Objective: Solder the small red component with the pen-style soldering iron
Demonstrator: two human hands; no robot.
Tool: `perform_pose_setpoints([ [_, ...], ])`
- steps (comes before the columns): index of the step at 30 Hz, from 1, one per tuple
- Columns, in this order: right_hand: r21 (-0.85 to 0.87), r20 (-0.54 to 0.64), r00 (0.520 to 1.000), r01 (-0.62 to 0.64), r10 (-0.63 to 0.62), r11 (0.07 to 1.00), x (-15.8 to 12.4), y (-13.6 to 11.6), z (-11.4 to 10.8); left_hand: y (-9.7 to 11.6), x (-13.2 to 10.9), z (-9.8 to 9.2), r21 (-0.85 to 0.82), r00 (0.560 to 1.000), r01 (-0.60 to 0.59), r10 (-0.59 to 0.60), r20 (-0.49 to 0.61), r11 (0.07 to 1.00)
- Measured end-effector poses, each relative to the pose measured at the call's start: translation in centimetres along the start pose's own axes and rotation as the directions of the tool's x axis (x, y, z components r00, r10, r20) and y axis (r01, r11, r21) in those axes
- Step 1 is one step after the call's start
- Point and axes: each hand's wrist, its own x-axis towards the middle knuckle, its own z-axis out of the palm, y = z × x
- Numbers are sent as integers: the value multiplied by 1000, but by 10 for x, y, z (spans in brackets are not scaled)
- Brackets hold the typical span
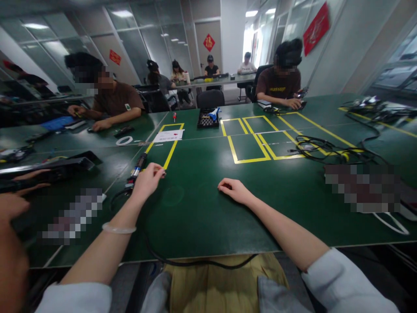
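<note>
My left hand is held over the green table, its thumb and fingertips pinched together on something small that I cannot make out. Just behind that hand lies a dark, cylindrical tool with a blue band, which looks like an electric screwdriver with a cable. My right hand rests on the table to the right, fingers loosely curled in toward the thumb. No object shows in it.
Yellow tape marks rectangles on the table; a white paper sheet lies by one. Beyond are a black tray and a red-handled screwdriver. Black cables tangle at right. A co-worker's arm reaches in at left.
</note>
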Motion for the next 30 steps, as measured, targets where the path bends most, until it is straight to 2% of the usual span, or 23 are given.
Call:
perform_pose_setpoints([
  [2,66,4,1000,-14,13,998,0,0,0,36,-5,23,-251,981,-118,151,119,961],
  [3,108,9,1000,-24,23,994,0,0,1,54,-9,35,-346,961,-132,206,185,929],
  [6,265,44,998,-45,34,963,1,0,1,97,-24,71,-548,885,-80,312,346,833],
  [9,349,89,996,-37,7,936,1,0,3,116,-36,97,-641,793,-15,400,460,768],
  [10,355,110,994,-37,-3,934,1,-1,3,117,-39,103,-653,773,-4,416,478,757],
  [12,350,130,991,-38,-9,936,2,-1,5,114,-43,112,-671,762,10,429,485,742],
  [15,336,119,993,-25,-16,941,1,-1,6,106,-46,119,-709,776,32,430,461,704],
  [21,211,17,1000,-5,2,977,0,-3,5,102,-48,120,-765,818,120,374,438,633],
  [25,136,-1,1000,18,-18,991,0,-4,5,100,-48,120,-754,799,119,388,459,645],
  [30,202,9,1000,4,-5,979,0,-2,6,94,-46,123,-771,809,131,383,446,623],
])
